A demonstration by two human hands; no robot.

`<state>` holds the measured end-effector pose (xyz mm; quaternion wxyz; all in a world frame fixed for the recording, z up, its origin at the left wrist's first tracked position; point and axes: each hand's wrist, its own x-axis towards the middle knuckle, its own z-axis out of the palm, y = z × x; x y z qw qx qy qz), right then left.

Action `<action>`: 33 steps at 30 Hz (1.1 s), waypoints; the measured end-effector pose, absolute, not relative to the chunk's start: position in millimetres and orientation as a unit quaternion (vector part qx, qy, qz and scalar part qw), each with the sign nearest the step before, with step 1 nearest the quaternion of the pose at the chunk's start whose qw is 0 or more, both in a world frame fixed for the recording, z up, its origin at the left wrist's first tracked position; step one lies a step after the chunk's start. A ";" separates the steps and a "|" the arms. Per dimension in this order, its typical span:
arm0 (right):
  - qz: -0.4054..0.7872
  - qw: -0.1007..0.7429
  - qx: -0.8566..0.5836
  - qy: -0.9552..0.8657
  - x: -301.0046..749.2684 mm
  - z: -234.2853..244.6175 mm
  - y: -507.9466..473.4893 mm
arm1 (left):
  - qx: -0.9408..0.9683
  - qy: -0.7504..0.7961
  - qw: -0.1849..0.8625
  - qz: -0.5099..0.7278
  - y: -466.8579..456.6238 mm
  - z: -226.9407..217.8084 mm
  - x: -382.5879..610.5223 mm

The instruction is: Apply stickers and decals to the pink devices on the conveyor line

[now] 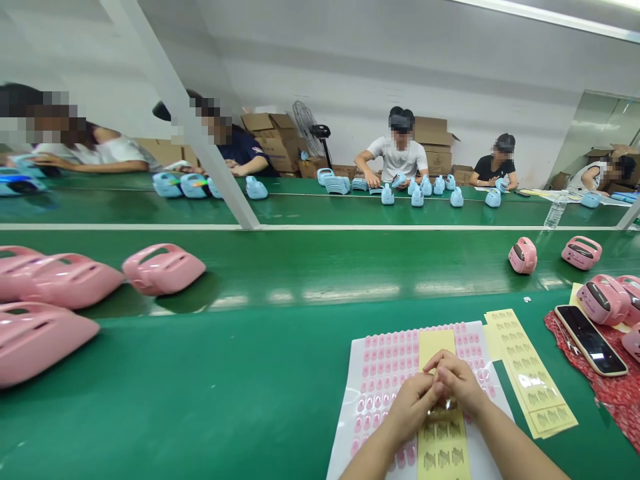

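Observation:
My left hand point(411, 405) and my right hand point(457, 381) meet over a narrow yellow sticker strip point(443, 440) that lies on a white sheet of small pink stickers point(385, 373). Both hands have their fingers curled in a pinch at the strip, close to its middle. What the fingertips grip is too small to make out. A second stack of yellow sticker strips point(530, 373) lies just right of the white sheet.
Pink plastic shells point(163, 267) lie on the green belt point(260, 373) at the left; more pink housings point(523, 255) sit at the right. A phone point(590, 340) rests on a red cloth. Across the far table several people handle blue housings point(417, 195). A water bottle point(555, 212) stands there.

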<state>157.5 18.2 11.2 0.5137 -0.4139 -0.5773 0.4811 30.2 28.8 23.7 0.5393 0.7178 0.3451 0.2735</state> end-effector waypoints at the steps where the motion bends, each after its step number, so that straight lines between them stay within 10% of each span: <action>1: 0.476 0.518 -0.414 -0.578 157.7 10.9 18.2 | 0.710 0.356 0.540 0.279 29.0 23.1 30.3; 33: 0.402 0.489 -0.483 -0.605 155.1 8.4 19.9 | 0.771 0.416 0.390 0.283 28.5 23.3 32.9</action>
